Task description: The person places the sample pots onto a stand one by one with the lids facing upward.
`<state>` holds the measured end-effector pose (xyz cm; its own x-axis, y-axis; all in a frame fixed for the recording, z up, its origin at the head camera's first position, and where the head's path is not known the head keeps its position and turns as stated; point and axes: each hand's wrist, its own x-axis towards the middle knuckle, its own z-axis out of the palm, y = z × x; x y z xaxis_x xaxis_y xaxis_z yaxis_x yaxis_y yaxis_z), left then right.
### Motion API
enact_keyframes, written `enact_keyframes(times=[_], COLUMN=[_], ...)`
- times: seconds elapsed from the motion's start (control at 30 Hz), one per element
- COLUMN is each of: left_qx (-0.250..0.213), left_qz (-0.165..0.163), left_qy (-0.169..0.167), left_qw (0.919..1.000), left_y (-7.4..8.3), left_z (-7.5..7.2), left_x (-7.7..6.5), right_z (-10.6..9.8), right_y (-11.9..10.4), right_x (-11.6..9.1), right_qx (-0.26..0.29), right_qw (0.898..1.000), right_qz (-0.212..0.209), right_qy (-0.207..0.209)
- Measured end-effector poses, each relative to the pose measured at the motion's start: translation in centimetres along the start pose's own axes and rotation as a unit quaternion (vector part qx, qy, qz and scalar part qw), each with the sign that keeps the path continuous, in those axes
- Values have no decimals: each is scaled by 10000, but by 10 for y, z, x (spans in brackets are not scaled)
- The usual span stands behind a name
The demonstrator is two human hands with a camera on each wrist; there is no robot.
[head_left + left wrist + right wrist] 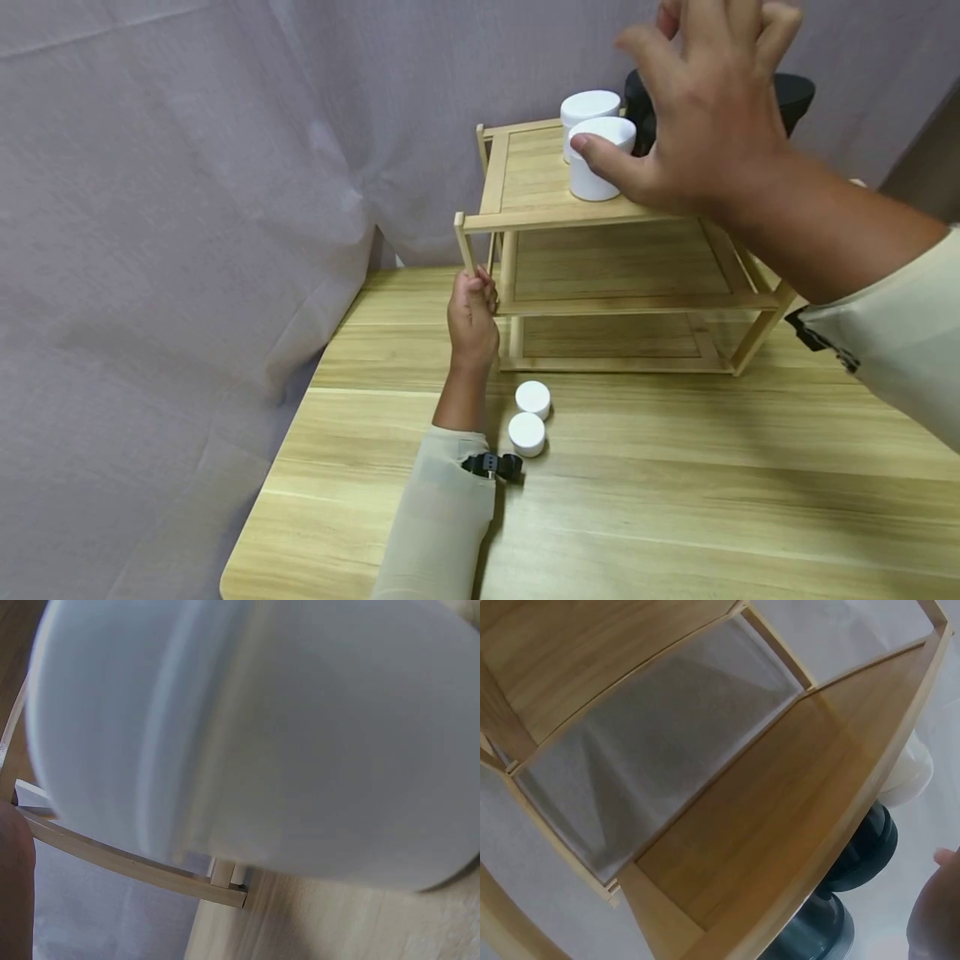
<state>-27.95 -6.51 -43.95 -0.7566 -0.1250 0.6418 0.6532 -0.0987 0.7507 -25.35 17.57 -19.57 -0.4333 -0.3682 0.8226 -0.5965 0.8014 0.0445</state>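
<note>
A three-tier wooden shelf rack (607, 304) stands on the table. My left hand (472, 325) grips its front left post, with the fingers curled round the wood. Over the top tier my right hand (705, 117) is raised, thumb and fingers spread apart. In the head view its thumb overlaps the front white jar (596, 179); the right wrist view shows a gap between the hand (937, 915) and the jars. Behind that jar is another white jar (588, 108). Black jars (791, 96) stand on the same tier, partly hidden by the right hand.
Two small white lidded jars (527, 435) sit on the wooden table (675, 500), right of my left forearm. One white jar (300, 742) fills much of the left wrist view. A grey curtain (187, 250) hangs behind and left of the table.
</note>
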Motion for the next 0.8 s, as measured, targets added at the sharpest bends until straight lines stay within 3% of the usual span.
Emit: enact_keyframes(times=[0.2,0.43,0.8], left_qx=[37,-84,-90], left_qz=[12,-28,7], left_qy=[3,2,30], left_qw=[10000,10000,10000], left_y=[-1,0,-1], left_z=[0,1,2], left_x=[0,0,2], right_z=[14,17,29], right_y=[-7,-14,-22], right_x=[-12,-27,-46], right_qx=[379,608,1082], right_qw=[9948,9899,9678], right_qz=[-547,-1175,-2129], right_qy=[777,517,795])
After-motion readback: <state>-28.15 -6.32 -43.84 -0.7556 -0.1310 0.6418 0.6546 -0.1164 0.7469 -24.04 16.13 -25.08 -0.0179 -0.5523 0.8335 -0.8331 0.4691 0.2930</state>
